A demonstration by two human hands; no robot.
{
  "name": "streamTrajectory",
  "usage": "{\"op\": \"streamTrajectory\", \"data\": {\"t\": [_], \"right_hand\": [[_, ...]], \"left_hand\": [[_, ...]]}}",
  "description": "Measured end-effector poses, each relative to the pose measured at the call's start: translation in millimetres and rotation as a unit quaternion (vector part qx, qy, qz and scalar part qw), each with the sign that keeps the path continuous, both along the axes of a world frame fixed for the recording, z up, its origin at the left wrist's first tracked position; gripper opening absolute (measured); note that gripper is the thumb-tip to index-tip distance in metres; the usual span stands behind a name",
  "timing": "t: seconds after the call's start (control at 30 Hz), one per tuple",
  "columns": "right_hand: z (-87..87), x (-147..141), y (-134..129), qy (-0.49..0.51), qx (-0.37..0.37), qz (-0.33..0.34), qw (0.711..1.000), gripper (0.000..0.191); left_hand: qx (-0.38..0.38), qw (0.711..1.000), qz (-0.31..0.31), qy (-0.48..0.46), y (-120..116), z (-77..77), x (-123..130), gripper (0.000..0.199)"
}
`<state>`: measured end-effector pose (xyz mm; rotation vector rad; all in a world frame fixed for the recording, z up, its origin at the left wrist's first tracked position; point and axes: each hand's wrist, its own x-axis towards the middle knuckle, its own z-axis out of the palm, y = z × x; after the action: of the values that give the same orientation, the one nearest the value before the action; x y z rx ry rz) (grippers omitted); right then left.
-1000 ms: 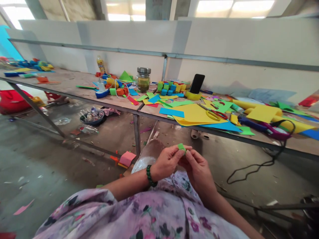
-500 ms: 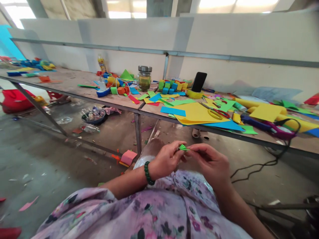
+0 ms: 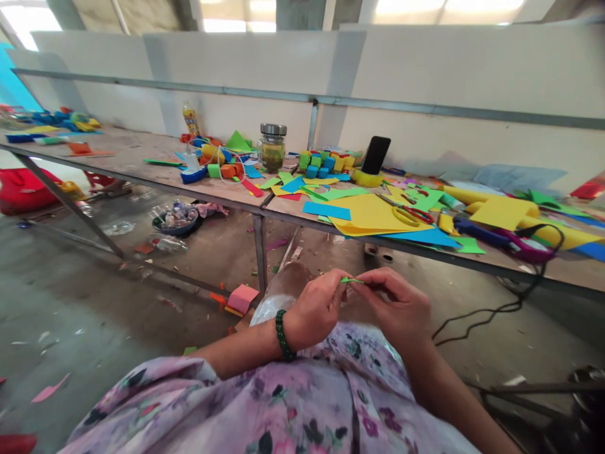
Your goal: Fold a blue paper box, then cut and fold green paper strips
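Above my lap, a small piece of green paper [image 3: 350,280] is stretched between my two hands, seen nearly edge-on as a thin strip. My left hand [image 3: 320,307], with a dark green bead bracelet [image 3: 282,335] on its wrist, pinches the left end of it. The fingertips of my right hand [image 3: 397,305] are pressed together at its right end. Fingers cover both ends of the paper. In front of the hands, on the table edge, lie yellow sheets [image 3: 366,214] and a blue strip [image 3: 327,210].
Scissors [image 3: 406,213] lie on the sheets. Behind are a phone [image 3: 377,155], small coloured blocks [image 3: 326,162] and a glass jar [image 3: 272,151]. To the right sits a purple-and-blue tool [image 3: 524,244] with a cord [image 3: 534,284] hanging down. A basin [image 3: 174,222] stands on the floor.
The green paper showed a pleated, fan-like face before; now it appears as a thin edge between the fingers. Both hands stay pinched on it. The view has shifted slightly.
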<state>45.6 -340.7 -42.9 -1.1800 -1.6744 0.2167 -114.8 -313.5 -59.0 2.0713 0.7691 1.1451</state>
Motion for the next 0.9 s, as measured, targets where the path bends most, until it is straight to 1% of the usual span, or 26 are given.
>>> {"op": "streamTrajectory", "data": {"t": [0.07,0.17,0.4,0.57,0.6,0.67,0.73,0.8,0.83,0.9], "right_hand": [[2.3,-0.6,-0.6,-0.027,0.016,-0.005,0.999,0.001],[4.2,-1.8,-2.2,-0.056,0.036,-0.011,0.998,0.004],[7.5,-2.8,-5.7,-0.092,0.074,-0.010,0.993,0.007],[3.9,-9.7,-12.4,-0.151,0.134,-0.027,0.979,0.014],[2.3,-13.4,-15.6,-0.164,0.148,-0.019,0.975,0.016],[0.5,-21.8,-24.0,-0.177,0.162,0.023,0.971,0.020],[2.8,-27.2,-32.5,-0.163,0.163,0.069,0.971,0.024],[9.3,-24.7,-37.3,-0.121,0.161,0.084,0.976,0.026],[13.4,-19.9,-37.1,-0.083,0.154,0.070,0.982,0.024],[20.6,-5.7,-30.8,0.032,0.116,0.008,0.993,0.015]], "left_hand": [[0.007,1.000,0.005,0.005,-0.1,1.7,-0.3,0.022],[0.012,1.000,0.009,0.012,0.0,2.5,-0.2,0.023],[0.024,1.000,0.019,0.006,-2.1,3.4,-0.3,0.021],[0.021,0.999,0.035,-0.007,-0.2,0.9,0.3,0.021],[0.013,0.999,0.037,-0.018,0.5,0.0,1.3,0.022],[-0.017,0.998,0.030,-0.056,1.3,-0.5,3.6,0.024],[-0.042,0.994,0.011,-0.103,0.2,1.1,5.1,0.026],[-0.024,0.991,-0.006,-0.135,-2.4,4.3,4.7,0.024],[-0.001,0.990,-0.010,-0.141,-3.9,6.0,3.9,0.023],[0.042,0.989,-0.024,-0.137,-6.3,8.3,1.6,0.022]]}}
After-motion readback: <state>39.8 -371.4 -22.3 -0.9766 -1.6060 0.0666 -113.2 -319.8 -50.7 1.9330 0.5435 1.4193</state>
